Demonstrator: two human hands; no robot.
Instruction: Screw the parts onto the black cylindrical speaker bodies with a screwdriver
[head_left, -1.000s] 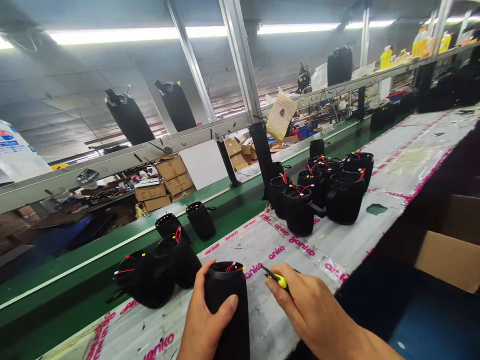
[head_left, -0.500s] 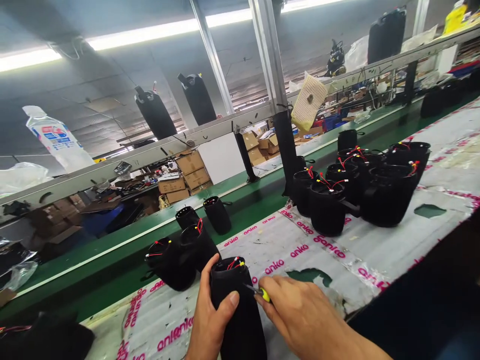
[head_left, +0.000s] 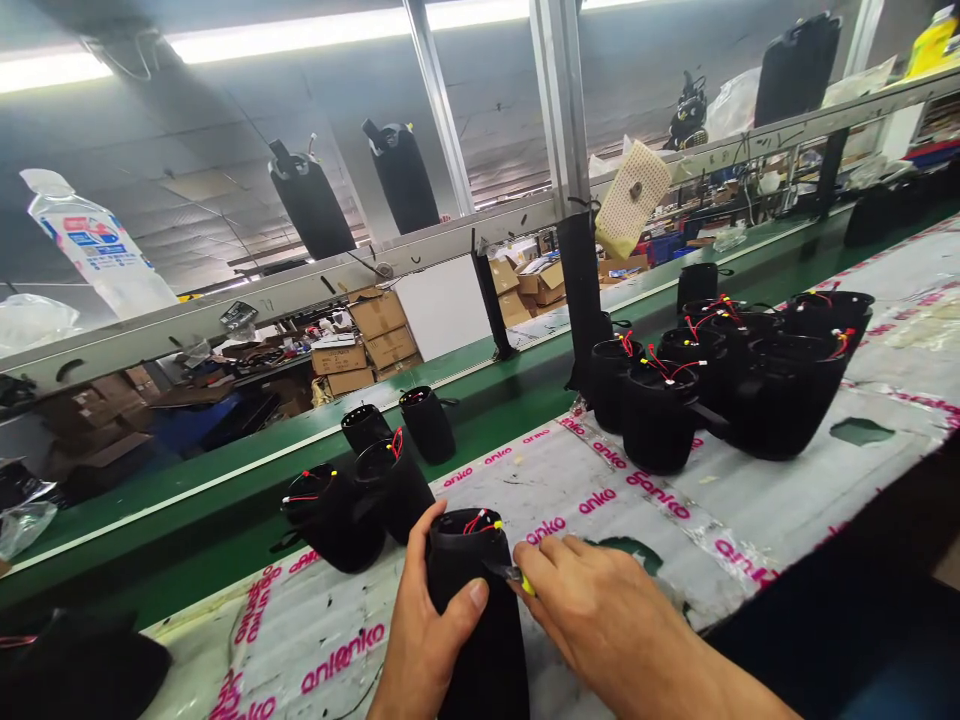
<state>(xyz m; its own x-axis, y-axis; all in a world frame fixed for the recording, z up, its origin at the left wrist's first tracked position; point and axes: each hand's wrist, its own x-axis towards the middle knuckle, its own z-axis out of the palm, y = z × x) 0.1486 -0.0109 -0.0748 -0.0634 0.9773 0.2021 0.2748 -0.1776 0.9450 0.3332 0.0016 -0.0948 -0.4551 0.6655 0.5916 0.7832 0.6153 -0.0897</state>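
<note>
My left hand (head_left: 433, 620) is wrapped round a black cylindrical housing (head_left: 484, 650), which leans on the bench in front of me. Red wires with a yellow plug (head_left: 484, 522) stick out of its open top. My right hand (head_left: 600, 605) is closed on a small yellow-handled tool (head_left: 525, 583) with a thin metal tip; its exact kind is not clear. That tip meets the housing's side just below the rim. Most of the handle is hidden by my fingers. Behind my left hand stand two similar housings, a wider one (head_left: 334, 535) and a narrower one (head_left: 401, 490).
Several black housings with wires (head_left: 660, 425) stand close together on the right. A printed foam sheet (head_left: 577, 480) with torn holes covers the bench. Beyond it runs a green belt (head_left: 495, 405) with more housings. A metal post (head_left: 559, 110) and a shelf rail (head_left: 300, 290) cross behind.
The tool's tip has shifted slightly along the housing's side, below the rim, with my right hand. My left hand keeps its hold. The whole view has moved a little.
</note>
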